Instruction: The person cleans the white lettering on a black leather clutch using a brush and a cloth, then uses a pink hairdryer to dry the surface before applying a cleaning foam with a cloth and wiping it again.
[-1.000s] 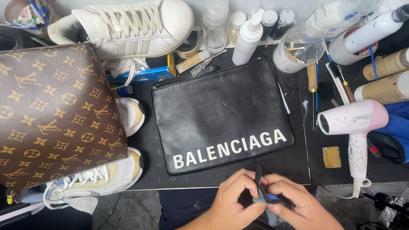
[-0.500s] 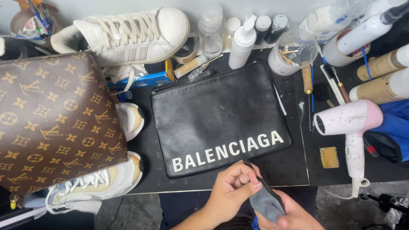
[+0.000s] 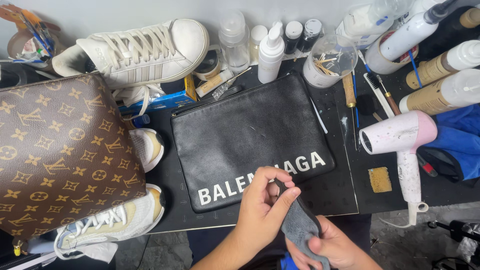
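Pinching a grey cloth (image 3: 299,225) between us, our left hand (image 3: 262,207) is gripping its upper end, our right hand (image 3: 334,246) its lower, just below the black pouch (image 3: 250,135). Soft, light, limp; gripping near an edge seems best.

Black leather pouch (image 3: 250,135) w/ white lettering lies flat mid-mat, brown patterned bag (image 3: 60,155) sits at its left over a pale sneaker (image 3: 115,220), and 1 white sneaker (image 3: 140,50) rests on its side at the back. Behind the pouch there's a row of bottles: clear jar (image 3: 234,42), white pump bottle (image 3: 271,52), 2 dark-capped ones (image 3: 300,35), plus a clear cup of sticks (image 3: 327,62). Off to the side, pink-white hair dryer (image 3: 402,145) lies on the mat w/ a small tan sponge (image 3: 380,179) just beside its handle, brushes (image 3: 372,92) near the muzzle, blue cloth (image 3: 457,142) at the edge.
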